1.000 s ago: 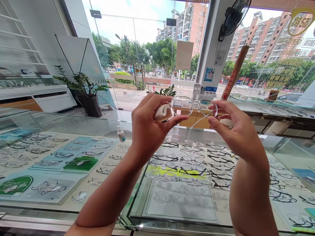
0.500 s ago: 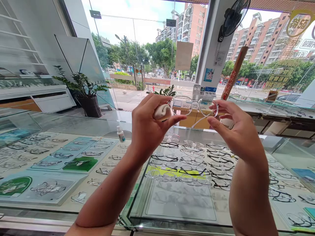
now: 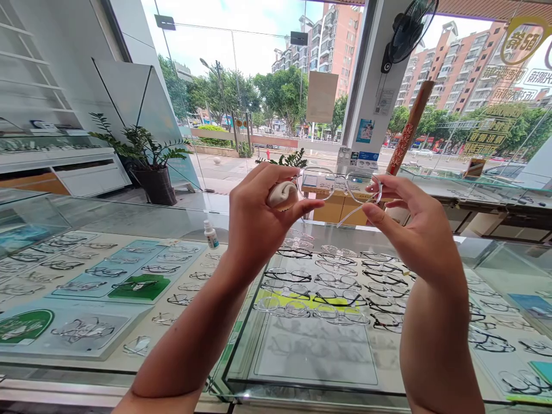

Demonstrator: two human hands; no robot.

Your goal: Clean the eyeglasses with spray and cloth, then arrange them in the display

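Clear-framed eyeglasses [image 3: 340, 178] are held up at about chest height, lenses upright, between my two hands. My left hand [image 3: 259, 213] has its index fingertip at the left rim, with the thumb stretched out below it. Tucked in that palm is a rolled white cloth [image 3: 282, 196]. My right hand [image 3: 414, 224] pinches the right end of the frame with thumb and fingers. One clear temple slants down below the lenses. Under my hands, rows of eyeglasses [image 3: 338, 282] lie inside a glass display case [image 3: 310, 391].
A small white spray bottle [image 3: 211, 234] stands on the glass counter left of my forearm. More frames on blue cards fill the left case. Farther off are a potted plant [image 3: 155, 184], a wooden post [image 3: 409, 129] and a wall fan [image 3: 409, 34].
The hands and eyeglasses stay nearly in place, shifting very slightly left in view. The grip on the frame looks the same.
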